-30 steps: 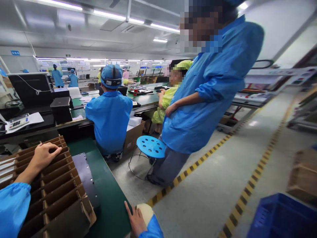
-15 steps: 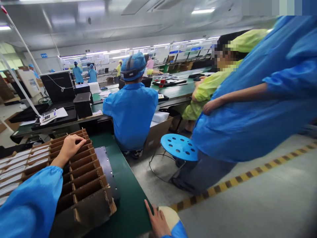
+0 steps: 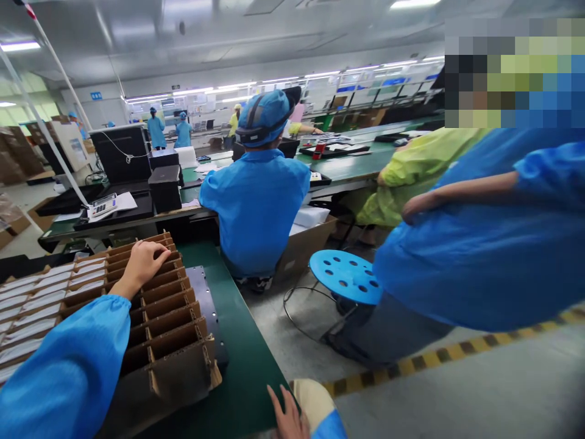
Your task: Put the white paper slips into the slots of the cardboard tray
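My left hand (image 3: 145,263), in a blue sleeve, lies over the cardboard divider (image 3: 176,308) in a box at the lower left. Its fingers are bent and drawn together at the top edges of the slots; their tips are partly hidden. Thin white pieces (image 3: 51,297) fill many slots on the left, while the slots at the right show bare cardboard. At the bottom of the view my right hand (image 3: 289,414) is open, fingers spread, at the edge of the green tabletop (image 3: 242,360), beside my light-coloured trouser leg (image 3: 313,396).
A grey plate with holes (image 3: 205,299) lies beside the box. A blue round stool (image 3: 345,275) stands to the right, close to a standing person in blue (image 3: 484,256). Ahead, a seated person in blue (image 3: 260,207) faces a long bench. Yellow-black tape (image 3: 434,360) crosses the floor.
The whole view has shifted, so the box, stool and people appear farther right and slightly lower. My left hand keeps its place on the divider. My right hand sits slightly lower in view.
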`<state>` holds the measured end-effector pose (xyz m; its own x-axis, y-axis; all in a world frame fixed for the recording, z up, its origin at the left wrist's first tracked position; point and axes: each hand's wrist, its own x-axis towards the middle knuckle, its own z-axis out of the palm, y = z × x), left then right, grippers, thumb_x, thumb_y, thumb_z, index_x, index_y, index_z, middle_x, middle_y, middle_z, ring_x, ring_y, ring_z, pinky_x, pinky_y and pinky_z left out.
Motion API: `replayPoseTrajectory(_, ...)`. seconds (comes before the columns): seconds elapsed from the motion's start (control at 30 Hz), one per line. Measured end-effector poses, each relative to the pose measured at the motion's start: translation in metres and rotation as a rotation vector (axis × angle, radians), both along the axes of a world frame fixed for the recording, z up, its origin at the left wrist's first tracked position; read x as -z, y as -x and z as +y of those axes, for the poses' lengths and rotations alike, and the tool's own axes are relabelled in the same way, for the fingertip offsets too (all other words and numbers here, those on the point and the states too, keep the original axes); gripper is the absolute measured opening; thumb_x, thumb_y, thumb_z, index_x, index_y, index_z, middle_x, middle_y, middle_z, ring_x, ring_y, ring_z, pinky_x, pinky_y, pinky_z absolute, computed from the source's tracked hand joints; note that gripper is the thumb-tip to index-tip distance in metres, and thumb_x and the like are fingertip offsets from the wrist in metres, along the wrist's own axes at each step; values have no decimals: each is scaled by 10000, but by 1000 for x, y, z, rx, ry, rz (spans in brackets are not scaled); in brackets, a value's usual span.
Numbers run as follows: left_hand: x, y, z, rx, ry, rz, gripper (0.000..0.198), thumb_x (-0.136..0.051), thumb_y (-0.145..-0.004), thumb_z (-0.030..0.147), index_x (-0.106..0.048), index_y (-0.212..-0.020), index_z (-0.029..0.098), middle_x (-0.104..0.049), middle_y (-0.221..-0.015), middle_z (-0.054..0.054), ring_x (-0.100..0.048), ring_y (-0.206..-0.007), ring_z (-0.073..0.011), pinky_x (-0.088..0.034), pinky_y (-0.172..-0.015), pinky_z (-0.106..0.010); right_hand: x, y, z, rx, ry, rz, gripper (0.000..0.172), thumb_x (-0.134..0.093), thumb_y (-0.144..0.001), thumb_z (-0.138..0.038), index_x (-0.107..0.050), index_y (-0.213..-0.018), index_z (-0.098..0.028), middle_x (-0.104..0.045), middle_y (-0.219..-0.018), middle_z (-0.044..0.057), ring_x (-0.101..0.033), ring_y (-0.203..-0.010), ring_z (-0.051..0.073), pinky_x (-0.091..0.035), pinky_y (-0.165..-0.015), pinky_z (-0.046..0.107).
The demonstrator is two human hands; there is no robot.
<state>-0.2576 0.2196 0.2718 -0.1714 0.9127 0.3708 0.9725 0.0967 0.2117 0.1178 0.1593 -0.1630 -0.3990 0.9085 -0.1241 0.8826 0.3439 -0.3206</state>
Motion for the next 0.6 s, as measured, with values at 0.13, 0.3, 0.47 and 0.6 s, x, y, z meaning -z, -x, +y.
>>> replayPoseTrajectory(0.13,-2,-3,-1,-36,-6,13,400,-410,-911,425,-664,-1051,149,-662,-1107,-111,-592,-1049,-226,-410,-994,-350,-69,21,-4,-80,160,388,560,-401,-790,-189,-507,-1340,-182,-507,-1400,105,-449,-1318,246,-392,-1099,403)
replayPoseTrajectory(0.3,-6,-3,-11,-123,143,45,582,-470,-850,486,-550,-1255,77,-557,-1281,-196,-509,-1202,-325,-376,-1039,-436,-199,44,5,-76,147,852,444,-436,-899,-405,-544,-1280,-204,-547,-1356,99,-495,-1277,230,-442,-1064,366)
replayPoseTrajectory(0.47,-27,21,-50,-217,269,81,717,-424,-824,588,-461,-1354,105,-504,-1376,-173,-447,-1282,-310,-318,-1083,-433,-320,52,15,-156,-61,1126,294,-501,-908,-348,-611,-1143,-209,-620,-1224,91,-574,-1164,211,-509,-980,367)
replayPoseTrajectory(0.6,-41,56,-95,-494,289,128,712,-344,-855,566,-428,-1379,91,-449,-1428,-179,-390,-1325,-319,-282,-1096,-482,-394,81,19,-423,-140,1224,213,-490,-918,-233,-614,-1090,-221,-633,-1142,45,-585,-1098,147,-493,-974,302)
